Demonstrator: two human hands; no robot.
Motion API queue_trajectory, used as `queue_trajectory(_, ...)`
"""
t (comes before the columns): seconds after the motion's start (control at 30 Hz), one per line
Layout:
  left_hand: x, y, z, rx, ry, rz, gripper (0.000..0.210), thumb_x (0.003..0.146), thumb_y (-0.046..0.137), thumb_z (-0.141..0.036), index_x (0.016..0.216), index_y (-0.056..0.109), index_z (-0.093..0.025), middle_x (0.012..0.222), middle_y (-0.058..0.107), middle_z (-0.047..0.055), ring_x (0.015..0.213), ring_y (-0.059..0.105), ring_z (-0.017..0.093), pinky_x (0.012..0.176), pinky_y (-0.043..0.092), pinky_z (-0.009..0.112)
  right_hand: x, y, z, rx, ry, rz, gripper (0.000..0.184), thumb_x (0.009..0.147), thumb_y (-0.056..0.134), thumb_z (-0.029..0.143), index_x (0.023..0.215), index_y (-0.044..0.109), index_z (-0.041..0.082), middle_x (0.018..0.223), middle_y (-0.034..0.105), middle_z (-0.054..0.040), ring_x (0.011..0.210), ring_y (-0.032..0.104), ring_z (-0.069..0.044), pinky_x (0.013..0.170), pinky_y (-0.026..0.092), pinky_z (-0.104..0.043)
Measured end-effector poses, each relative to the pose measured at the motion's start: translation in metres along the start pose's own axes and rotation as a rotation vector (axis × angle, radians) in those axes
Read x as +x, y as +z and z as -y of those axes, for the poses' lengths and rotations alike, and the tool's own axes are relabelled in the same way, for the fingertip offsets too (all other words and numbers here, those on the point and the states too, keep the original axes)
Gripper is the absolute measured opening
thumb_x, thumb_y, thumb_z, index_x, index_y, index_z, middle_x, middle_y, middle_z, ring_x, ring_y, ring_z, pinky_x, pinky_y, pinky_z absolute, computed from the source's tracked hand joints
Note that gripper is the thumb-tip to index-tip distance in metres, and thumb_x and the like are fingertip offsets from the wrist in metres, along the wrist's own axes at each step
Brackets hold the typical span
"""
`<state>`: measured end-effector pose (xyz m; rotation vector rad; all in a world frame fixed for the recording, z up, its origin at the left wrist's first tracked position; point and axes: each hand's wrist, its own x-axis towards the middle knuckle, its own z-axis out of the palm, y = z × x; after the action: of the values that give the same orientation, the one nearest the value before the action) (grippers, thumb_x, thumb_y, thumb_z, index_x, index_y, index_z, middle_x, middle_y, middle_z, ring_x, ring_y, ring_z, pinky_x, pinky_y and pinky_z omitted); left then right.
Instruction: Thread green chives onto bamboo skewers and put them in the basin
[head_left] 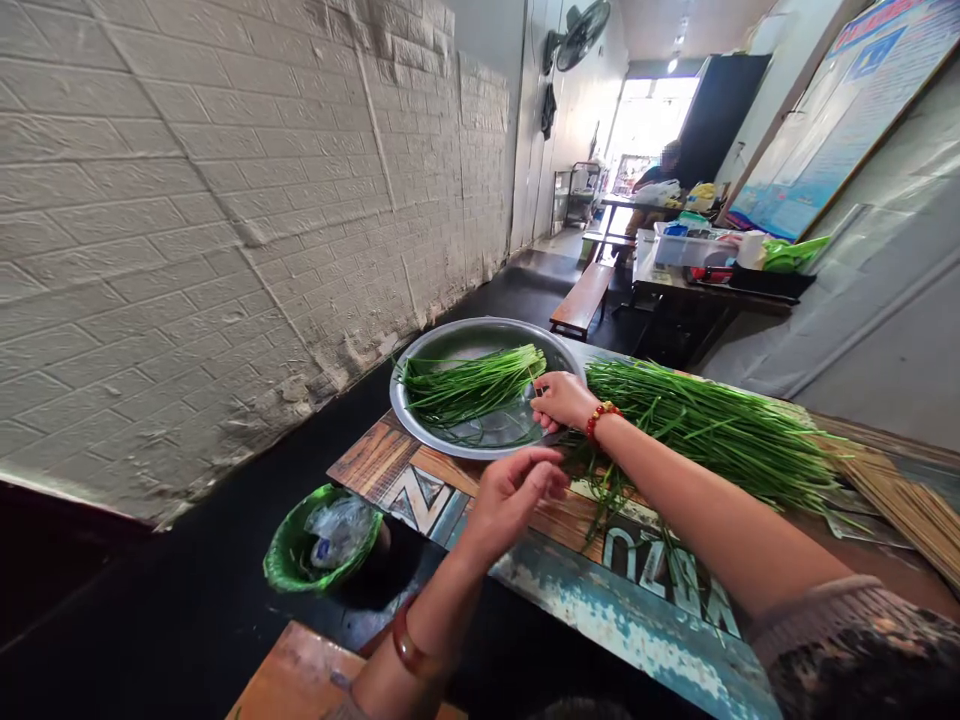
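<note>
Near the middle of the frame, the right hand point(562, 400) is reaching over the near right rim of a wide metal bowl point(465, 343), its thumb and fingers drawing together at the cut ends of a bunch of green stalks point(472, 385). The bunch is lying inside the bowl, its pale ends pointing right, just beside the fingertips; a thin brown line is showing there, but whether the fingers are gripping it one cannot tell. Lower in the frame, the left hand point(510, 500) is hovering in front of the bowl, its fingers loosely bent, released, with blurred tips, apart from the bunch. A larger pile of green stalks point(720, 430) is spreading across the table point(585, 590) at centre right, partly behind the right forearm. Thin sticks point(904, 500) are lying at the right edge, and a green-lined bin point(279, 555) is standing lower left.
</note>
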<state>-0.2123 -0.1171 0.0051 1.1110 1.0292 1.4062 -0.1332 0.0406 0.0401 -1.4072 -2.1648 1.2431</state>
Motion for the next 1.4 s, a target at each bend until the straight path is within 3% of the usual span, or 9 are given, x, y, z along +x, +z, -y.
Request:
queue_trajectory(0.17, 0.048, -0.022, -0.027, 0.678, 0.294, -0.156, 0.031, 0.091, 0.045, -0.035, 0.102, 0.066, -0.015, 0.092, 0.07, 0.009, 0.082, 0.063, 0.018, 0.077, 0.048, 0.029, -0.001, -0.001, -0.001, -0.165, -0.063, -0.048, 0.035, 0.081, 0.056, 0.011, 0.116, 0.059, 0.011, 0.061, 0.07, -0.0019, 0.046, 0.063, -0.011, 0.041, 0.046, -0.015)
queue_trajectory(0.37, 0.073, -0.032, -0.022, 1.296, 0.197, -0.017, 0.032, 0.093, 0.04, -0.027, 0.107, 0.067, -0.018, 0.104, 0.069, 0.011, 0.096, 0.064, 0.022, 0.08, 0.047, 0.03, -0.003, -0.011, 0.007, -0.448, -0.154, -0.064, 0.014, 0.08, 0.059, 0.016, 0.073, 0.07, 0.013, 0.064, 0.072, -0.011, 0.063, 0.07, -0.02, 0.059, 0.053, -0.025)
queue_trajectory(0.5, 0.071, -0.028, -0.021, 1.396, 0.196, 0.021, 0.035, 0.094, 0.037, -0.028, 0.112, 0.065, -0.017, 0.108, 0.069, 0.012, 0.099, 0.065, 0.023, 0.084, 0.048, 0.032, -0.022, -0.022, 0.018, -0.633, -0.269, -0.173, 0.022, 0.085, 0.053, 0.019, 0.079, 0.072, 0.011, 0.094, 0.072, -0.0205, 0.098, 0.067, -0.029, 0.082, 0.05, -0.036)
queue_trajectory(0.67, 0.077, -0.025, -0.023, 1.277, 0.306, -0.006, 0.045, 0.092, 0.036, -0.032, 0.129, 0.054, -0.015, 0.132, 0.058, 0.012, 0.118, 0.056, 0.024, 0.1, 0.044, 0.036, -0.046, -0.027, 0.014, -0.789, -0.314, -0.111, 0.024, 0.086, 0.049, 0.017, 0.088, 0.073, 0.012, 0.098, 0.073, -0.0167, 0.098, 0.066, -0.026, 0.081, 0.05, -0.034)
queue_trajectory(0.8, 0.099, -0.026, -0.016, 1.284, 0.308, 0.18, 0.057, 0.09, 0.035, -0.047, 0.132, 0.052, -0.013, 0.135, 0.056, 0.013, 0.12, 0.056, 0.028, 0.101, 0.044, 0.041, -0.047, -0.036, -0.006, -0.822, -0.374, -0.073, 0.025, 0.088, 0.048, 0.023, 0.101, 0.07, 0.019, 0.111, 0.07, -0.0087, 0.105, 0.062, -0.025, 0.086, 0.048, -0.037)
queue_trajectory(0.97, 0.099, -0.02, -0.024, 1.418, 0.367, 0.288, 0.063, 0.086, 0.04, -0.054, 0.133, 0.05, -0.014, 0.135, 0.055, 0.014, 0.119, 0.056, 0.032, 0.101, 0.044, 0.045, -0.078, -0.044, -0.049, -0.714, -0.672, -0.342, 0.028, 0.092, 0.048, 0.027, 0.116, 0.062, 0.021, 0.12, 0.064, -0.0072, 0.11, 0.057, -0.023, 0.092, 0.044, -0.037)
queue_trajectory(1.07, 0.089, 0.003, -0.031, 1.506, 0.473, 0.142, 0.058, 0.085, 0.041, -0.054, 0.127, 0.054, -0.016, 0.132, 0.057, 0.014, 0.117, 0.056, 0.037, 0.098, 0.044, 0.052, -0.105, -0.053, -0.085, -0.526, -0.718, -0.407, 0.029, 0.094, 0.049, 0.027, 0.12, 0.059, 0.019, 0.123, 0.063, -0.0059, 0.11, 0.057, -0.017, 0.094, 0.043, -0.031)
queue_trajectory(1.17, 0.08, 0.044, -0.023, 1.346, 0.53, 0.034, 0.04, 0.088, 0.042, -0.052, 0.119, 0.055, -0.031, 0.122, 0.064, -0.003, 0.11, 0.061, 0.027, 0.094, 0.049, 0.045, -0.134, -0.07, -0.124, -0.393, -0.645, -0.513, 0.028, 0.094, 0.048, 0.024, 0.117, 0.061, 0.016, 0.118, 0.065, -0.0076, 0.109, 0.059, -0.016, 0.094, 0.044, -0.029)
queue_trajectory(1.4, 0.067, 0.152, 0.043, 1.118, 0.421, 0.668, 0.033, 0.09, 0.046, -0.037, 0.11, 0.065, -0.018, 0.113, 0.067, 0.009, 0.101, 0.065, 0.023, 0.089, 0.052, 0.035, -0.215, -0.124, -0.223, -0.13, -0.22, -0.786, 0.025, 0.092, 0.049, 0.021, 0.107, 0.068, 0.019, 0.109, 0.071, -0.0072, 0.099, 0.064, -0.015, 0.09, 0.047, -0.03)
